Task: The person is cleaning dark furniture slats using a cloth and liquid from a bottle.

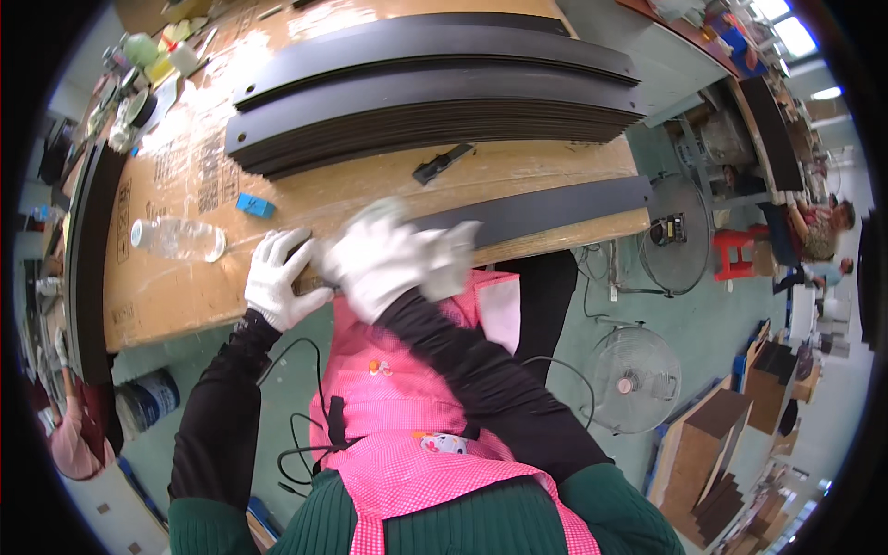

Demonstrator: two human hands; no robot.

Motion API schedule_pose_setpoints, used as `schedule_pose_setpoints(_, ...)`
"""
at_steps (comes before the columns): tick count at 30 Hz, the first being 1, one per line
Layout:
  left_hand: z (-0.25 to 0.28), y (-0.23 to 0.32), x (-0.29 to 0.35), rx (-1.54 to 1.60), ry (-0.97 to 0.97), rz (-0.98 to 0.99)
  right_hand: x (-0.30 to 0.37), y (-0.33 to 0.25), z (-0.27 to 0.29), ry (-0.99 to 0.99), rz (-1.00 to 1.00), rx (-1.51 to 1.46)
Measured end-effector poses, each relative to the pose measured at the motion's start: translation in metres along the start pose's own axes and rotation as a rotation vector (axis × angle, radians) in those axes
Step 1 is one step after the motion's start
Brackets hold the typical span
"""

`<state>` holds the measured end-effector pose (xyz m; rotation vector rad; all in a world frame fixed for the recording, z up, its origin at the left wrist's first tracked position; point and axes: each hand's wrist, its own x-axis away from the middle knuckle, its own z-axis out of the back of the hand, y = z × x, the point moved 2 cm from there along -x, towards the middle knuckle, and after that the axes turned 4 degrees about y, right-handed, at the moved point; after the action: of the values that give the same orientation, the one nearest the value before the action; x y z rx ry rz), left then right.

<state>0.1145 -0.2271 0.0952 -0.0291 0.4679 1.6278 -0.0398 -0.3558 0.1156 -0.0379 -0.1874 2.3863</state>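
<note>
Dark strip (555,211) lies along the table's (190,301) near edge

A clear bottle (180,239) lies on its side, a blue block (255,205) beyond it. The person's gloved left hand (279,279) is at the table edge, thumb spread wide from the fingers. Just beside it is the blurred right hand (370,264), with a whitish cloth (450,257); whether its fingers grip this cannot be told. The strip extends rightward from behind them, its left end hidden.

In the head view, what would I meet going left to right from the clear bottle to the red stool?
Clear bottle, left hand, right hand, single dark strip, upper fan, red stool.
</note>
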Motion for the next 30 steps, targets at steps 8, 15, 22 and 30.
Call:
schedule_pose_setpoints(8, 0.004, 0.001, 0.001, 0.033, -0.016, 0.041, -0.019, 0.221, 0.020, -0.036, -0.116, 0.134)
schedule_pose_setpoints(15, -0.004, 0.001, -0.004, 0.025, -0.037, 0.025, -0.001, 0.500, 0.038, 0.471, -0.947, 0.035)
schedule_pose_setpoints(22, -0.020, 0.005, -0.022, 0.091, -0.015, -0.047, 0.056, 0.608, 0.048, 0.153, -0.934, 0.151)
schedule_pose_setpoints(30, 0.036, 0.103, -0.064, 0.153, -0.002, -0.105, 0.205, 0.451, -0.071, -0.375, -0.866, 0.224)
